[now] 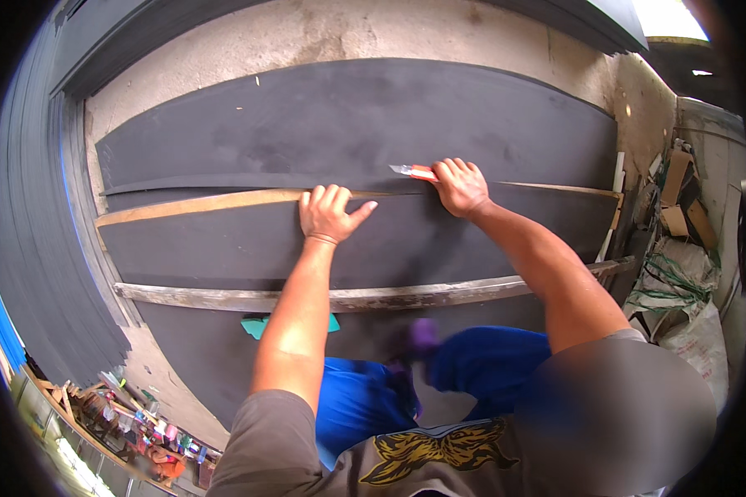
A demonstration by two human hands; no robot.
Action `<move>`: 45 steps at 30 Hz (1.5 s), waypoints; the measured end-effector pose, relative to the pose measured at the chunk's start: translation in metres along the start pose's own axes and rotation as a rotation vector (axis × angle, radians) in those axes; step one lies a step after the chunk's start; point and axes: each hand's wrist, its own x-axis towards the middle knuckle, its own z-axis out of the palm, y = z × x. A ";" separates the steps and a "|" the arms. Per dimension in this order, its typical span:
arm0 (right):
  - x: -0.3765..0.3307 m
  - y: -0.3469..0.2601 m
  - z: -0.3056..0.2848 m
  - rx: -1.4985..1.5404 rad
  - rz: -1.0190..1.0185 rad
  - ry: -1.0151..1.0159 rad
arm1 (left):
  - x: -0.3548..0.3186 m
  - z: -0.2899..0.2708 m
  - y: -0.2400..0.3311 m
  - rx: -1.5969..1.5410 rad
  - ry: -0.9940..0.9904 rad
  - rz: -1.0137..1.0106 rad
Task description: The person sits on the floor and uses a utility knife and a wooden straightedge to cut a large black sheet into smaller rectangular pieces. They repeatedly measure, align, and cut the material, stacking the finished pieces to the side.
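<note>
My right hand (462, 187) is closed around an orange utility knife (423, 173), its blade pointing left with the tip over the dark sheet. My left hand (326, 215) lies on the wooden strip (215, 204), fingers stretched forward and thumb out to the right. The strip runs across under a slightly raised edge of the far dark grey sheet (348, 116). Nearer me is another dark grey sheet surface (224, 248). My right fist rests by the seam between the two surfaces.
A worn metal straightedge or bar (439, 295) lies across the sheet before my legs. A green piece (255, 326) sits partly behind my left forearm. Long dark strips (37, 224) are stacked at left. Sacks (680, 273) and cardboard scraps (676, 178) are heaped at right.
</note>
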 end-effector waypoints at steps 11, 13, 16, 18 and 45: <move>0.004 0.006 0.001 0.154 -0.001 0.023 | 0.005 0.000 0.007 0.122 0.037 -0.022; 0.004 0.002 0.005 0.197 -0.030 0.120 | 0.003 -0.004 0.017 0.254 -0.017 -0.076; -0.003 -0.002 0.010 0.259 -0.035 0.201 | 0.004 -0.005 0.060 0.228 -0.081 -0.050; -0.015 0.013 -0.009 0.156 -0.068 0.194 | 0.016 -0.006 0.100 0.271 -0.261 -0.252; -0.131 -0.020 -0.178 -0.105 -0.296 0.046 | -0.007 -0.111 0.134 0.214 -0.312 -0.131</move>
